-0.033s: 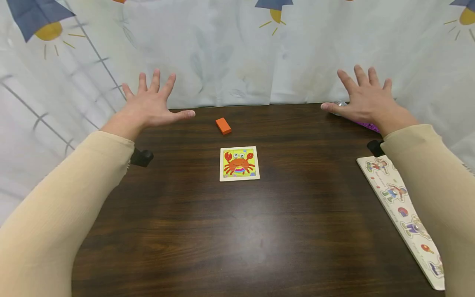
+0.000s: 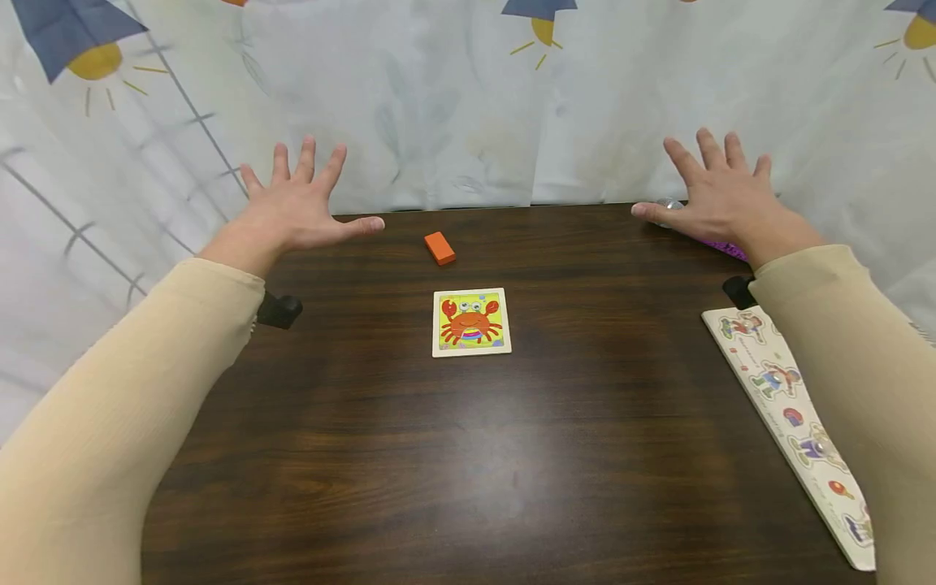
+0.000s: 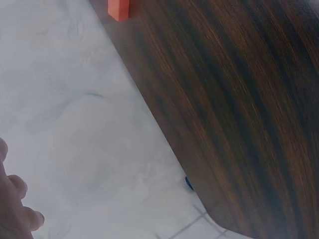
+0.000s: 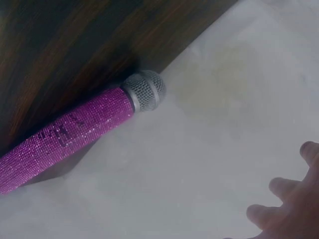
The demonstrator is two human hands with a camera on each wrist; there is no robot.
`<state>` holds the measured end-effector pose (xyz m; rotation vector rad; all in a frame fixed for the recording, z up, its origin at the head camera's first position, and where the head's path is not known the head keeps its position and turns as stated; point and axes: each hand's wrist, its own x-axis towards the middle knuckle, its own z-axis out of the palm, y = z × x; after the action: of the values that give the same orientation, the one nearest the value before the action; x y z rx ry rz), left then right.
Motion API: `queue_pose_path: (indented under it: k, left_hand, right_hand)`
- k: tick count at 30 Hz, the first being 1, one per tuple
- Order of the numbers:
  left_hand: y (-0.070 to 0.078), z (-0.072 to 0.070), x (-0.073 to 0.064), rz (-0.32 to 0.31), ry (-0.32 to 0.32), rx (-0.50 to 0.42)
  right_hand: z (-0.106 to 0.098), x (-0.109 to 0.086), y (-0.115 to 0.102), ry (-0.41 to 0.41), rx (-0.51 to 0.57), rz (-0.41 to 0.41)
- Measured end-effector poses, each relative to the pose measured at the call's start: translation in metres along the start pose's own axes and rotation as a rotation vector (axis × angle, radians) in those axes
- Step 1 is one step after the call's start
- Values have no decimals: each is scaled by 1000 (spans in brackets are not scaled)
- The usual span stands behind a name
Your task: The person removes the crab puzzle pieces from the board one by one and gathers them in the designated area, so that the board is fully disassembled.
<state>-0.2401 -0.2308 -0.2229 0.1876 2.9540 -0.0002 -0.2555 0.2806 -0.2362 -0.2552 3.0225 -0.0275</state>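
Both hands are held out over the far side of the dark wooden table [image 2: 351, 455], fingers spread and holding nothing. The left hand [image 2: 292, 203] is at the far left, with an orange block [image 2: 439, 249] lying to its right. Over the far right corner, the right hand [image 2: 731, 199] partly covers a microphone in the head view. The right wrist view shows that microphone [image 4: 70, 132] with a sparkly magenta handle and silver mesh head. Nearer the table's middle lies a small square crab puzzle [image 2: 471, 322] in a pale frame.
A long white puzzle board [image 2: 793, 422] with printed figures lies along the right side, partly hidden by the right sleeve [image 2: 841, 341]. A white patterned curtain [image 2: 453, 106] hangs behind the table's far edge. Black wrist devices show beneath both forearms.
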Motion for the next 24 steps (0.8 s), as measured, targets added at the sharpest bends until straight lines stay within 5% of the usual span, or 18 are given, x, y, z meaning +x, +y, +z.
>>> queue_pose_path:
  k: [14, 24]
  left_hand:
    - [-1, 8, -4, 5, -35, -44]
    - [33, 63, -8, 96, -100, -179]
  right_hand:
    - [1, 5, -8, 55, 53, -53]
    - [23, 8, -30, 53, 165, -193]
